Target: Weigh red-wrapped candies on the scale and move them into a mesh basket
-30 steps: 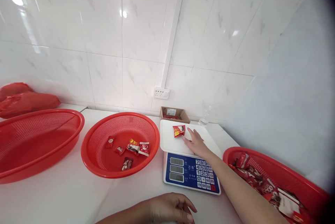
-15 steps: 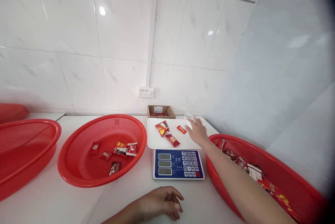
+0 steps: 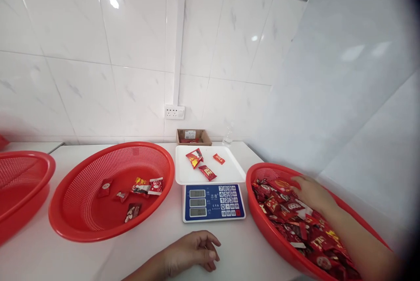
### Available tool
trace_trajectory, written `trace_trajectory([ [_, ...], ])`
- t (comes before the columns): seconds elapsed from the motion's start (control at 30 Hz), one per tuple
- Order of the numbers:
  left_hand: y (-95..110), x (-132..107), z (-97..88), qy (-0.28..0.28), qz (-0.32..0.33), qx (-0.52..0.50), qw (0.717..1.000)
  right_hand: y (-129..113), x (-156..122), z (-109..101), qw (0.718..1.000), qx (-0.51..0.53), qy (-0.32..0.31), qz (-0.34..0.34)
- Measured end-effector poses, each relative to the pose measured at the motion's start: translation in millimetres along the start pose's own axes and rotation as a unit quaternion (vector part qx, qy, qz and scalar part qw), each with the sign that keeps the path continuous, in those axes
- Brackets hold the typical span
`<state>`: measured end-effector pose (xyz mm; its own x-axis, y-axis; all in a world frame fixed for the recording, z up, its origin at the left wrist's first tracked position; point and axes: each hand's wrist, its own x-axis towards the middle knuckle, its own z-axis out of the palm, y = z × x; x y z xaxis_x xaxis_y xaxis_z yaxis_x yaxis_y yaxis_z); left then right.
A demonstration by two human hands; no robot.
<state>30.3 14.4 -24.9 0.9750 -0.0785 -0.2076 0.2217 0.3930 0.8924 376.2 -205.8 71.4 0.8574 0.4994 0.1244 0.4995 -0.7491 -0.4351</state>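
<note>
My right hand [image 3: 310,193] is over the right red basket [image 3: 262,228], which holds a heap of small wrapped snack packets [image 3: 288,215], mostly red. Its fingers are apart and reach down to the packets at the basket's far side; no packet shows in its grasp. My left hand [image 3: 193,252] lies on the table in front of the digital scale [image 3: 213,202], fingers loosely bent and apart, holding nothing. Three red packets lie on the scale's white pan [image 3: 229,171]: a larger red-and-gold packet [image 3: 195,158], a middle-sized red packet [image 3: 208,173] and a small one [image 3: 219,159].
Left of the scale stands a red perforated basket [image 3: 82,176] with several packets scattered on its bottom. Another red basket [image 3: 26,184] is cut off at the left edge. Behind the scale are a cardboard box [image 3: 193,137] and a clear plastic bottle [image 3: 227,135], near the tiled wall.
My right hand has moved from above the scale's pan, right and down, to the packets in the right basket. My left hand stays put. The view has shifted slightly to the right.
</note>
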Motion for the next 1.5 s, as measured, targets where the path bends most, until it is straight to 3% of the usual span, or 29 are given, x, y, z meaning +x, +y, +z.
trace_trajectory([
  [0.17, 2, -1, 1.0, -0.001, -0.005, 0.009, 1.0, -28, -21, 40, 0.989, -0.016, -0.115, -0.091],
  [0.27, 5, -3, 2.4, 0.001, -0.002, 0.013, 1.0, -39, -29, 64, 0.989, -0.038, -0.116, -0.089],
  [0.33, 6, -4, 2.9, 0.002, 0.003, 0.014, 1.0, -40, -29, 68, 0.989, -0.039, -0.104, -0.096],
  [0.5, 4, -4, 3.2, 0.004, 0.005, 0.02, 1.0, -33, -20, 52, 0.992, -0.006, -0.078, -0.097],
  [0.63, 4, -3, 3.9, 0.004, 0.002, 0.02, 1.0, -36, -11, 28, 0.998, 0.034, -0.012, -0.058],
  [0.8, 5, -2, 4.9, 0.005, -0.001, 0.013, 1.0, -68, -1, 0, 0.992, 0.102, 0.071, -0.019],
  [0.9, 4, -3, 5.0, 0.007, -0.002, 0.003, 1.0, -100, 3, -2, 0.979, 0.187, 0.083, -0.014],
  [1.07, 2, -2, 4.2, 0.016, -0.005, -0.005, 1.0, -156, 6, 28, 0.938, 0.346, 0.0, 0.012],
  [1.2, 2, -1, 3.0, 0.011, -0.005, -0.004, 1.0, -187, 12, 60, 0.907, 0.412, -0.081, 0.041],
  [1.37, 0, 1, 0.8, 0.004, -0.005, -0.01, 1.0, -198, 19, 85, 0.898, 0.432, -0.069, 0.051],
  [1.5, -2, 2, -0.9, -0.005, -0.009, -0.009, 1.0, -196, 20, 94, 0.914, 0.403, -0.053, 0.02],
])
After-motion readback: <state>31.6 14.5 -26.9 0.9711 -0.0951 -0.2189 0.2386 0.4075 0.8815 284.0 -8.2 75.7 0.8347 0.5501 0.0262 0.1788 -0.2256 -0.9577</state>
